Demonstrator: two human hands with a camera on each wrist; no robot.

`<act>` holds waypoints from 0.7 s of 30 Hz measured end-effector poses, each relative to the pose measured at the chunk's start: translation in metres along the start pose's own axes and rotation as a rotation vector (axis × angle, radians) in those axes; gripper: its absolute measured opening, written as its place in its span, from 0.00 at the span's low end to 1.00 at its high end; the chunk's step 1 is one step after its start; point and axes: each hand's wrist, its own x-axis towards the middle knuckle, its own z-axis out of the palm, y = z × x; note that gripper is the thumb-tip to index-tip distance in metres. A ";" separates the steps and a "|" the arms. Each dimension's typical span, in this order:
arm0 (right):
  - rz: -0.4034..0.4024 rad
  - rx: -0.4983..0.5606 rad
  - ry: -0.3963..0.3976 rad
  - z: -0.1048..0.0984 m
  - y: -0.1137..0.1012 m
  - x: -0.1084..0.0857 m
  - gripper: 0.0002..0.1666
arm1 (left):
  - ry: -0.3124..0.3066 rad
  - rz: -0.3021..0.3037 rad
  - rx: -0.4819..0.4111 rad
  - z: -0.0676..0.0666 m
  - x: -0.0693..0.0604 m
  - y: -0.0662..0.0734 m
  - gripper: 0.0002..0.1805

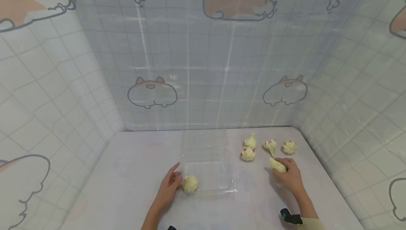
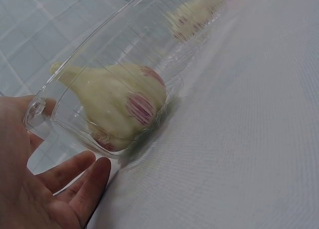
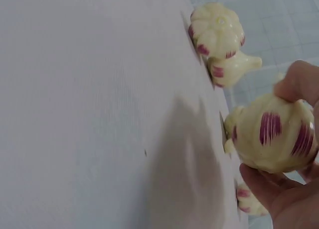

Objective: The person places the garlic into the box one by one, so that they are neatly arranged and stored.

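Observation:
In the head view, my right hand (image 1: 289, 176) grips a garlic bulb (image 1: 277, 165) above the right side of the table. The right wrist view shows the thumb and fingers around this cream bulb (image 3: 271, 134) with purple streaks. My left hand (image 1: 168, 187) is at the left edge of a clear plastic box (image 1: 210, 173), its lid laid back. Loosely bent fingers (image 2: 92, 189) touch or nearly touch the box wall in the left wrist view. Inside the box's near left corner sits another garlic bulb (image 1: 190, 184), its stem pointing up along the wall.
Several more bulbs lie at the back right: a garlic bulb (image 1: 247, 153) in front of another bulb (image 1: 250, 141), a bulb (image 1: 270, 146) with its stem toward me, and a rightmost bulb (image 1: 289, 147). Patterned curtains (image 1: 203, 64) surround the white table (image 1: 127, 173).

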 end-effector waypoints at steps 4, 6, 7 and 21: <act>0.084 0.100 0.057 0.003 -0.006 -0.001 0.24 | 0.001 -0.002 -0.001 0.000 0.000 0.001 0.29; 0.113 0.151 0.110 0.004 -0.010 -0.002 0.22 | 0.000 -0.004 -0.002 0.000 0.000 0.002 0.29; 0.117 0.184 0.137 0.005 -0.011 -0.003 0.20 | 0.000 -0.004 -0.003 0.000 0.000 0.002 0.29; 0.061 0.392 0.213 0.019 -0.044 -0.006 0.14 | 0.004 -0.009 0.017 0.001 0.000 0.004 0.28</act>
